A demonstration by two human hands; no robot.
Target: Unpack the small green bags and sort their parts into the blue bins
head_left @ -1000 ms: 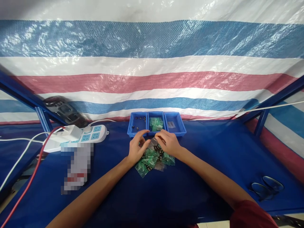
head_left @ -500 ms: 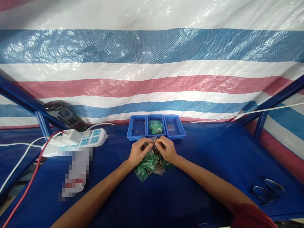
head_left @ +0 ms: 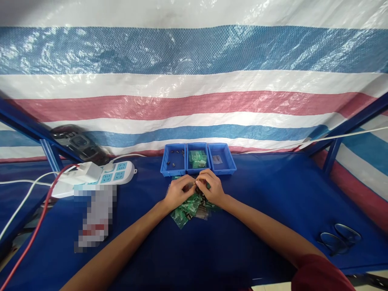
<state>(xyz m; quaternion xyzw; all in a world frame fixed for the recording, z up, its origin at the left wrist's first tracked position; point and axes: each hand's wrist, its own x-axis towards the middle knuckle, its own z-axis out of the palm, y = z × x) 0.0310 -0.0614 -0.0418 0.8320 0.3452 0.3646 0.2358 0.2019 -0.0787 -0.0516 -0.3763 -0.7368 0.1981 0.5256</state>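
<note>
Blue tabletop (head_left: 263, 188) beneath, left hand (head_left: 178, 193) and right hand (head_left: 214, 189) pinch something tiny (head_left: 195, 183) (unclear what).

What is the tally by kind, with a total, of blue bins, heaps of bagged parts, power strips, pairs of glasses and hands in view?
Blue bins: 3
Heap of bagged parts: 1
Power strip: 1
Pair of glasses: 1
Hands: 2
Total: 8

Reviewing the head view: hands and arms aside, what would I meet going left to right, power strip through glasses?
Power strip, left blue bin, middle blue bin, right blue bin, glasses.
</note>
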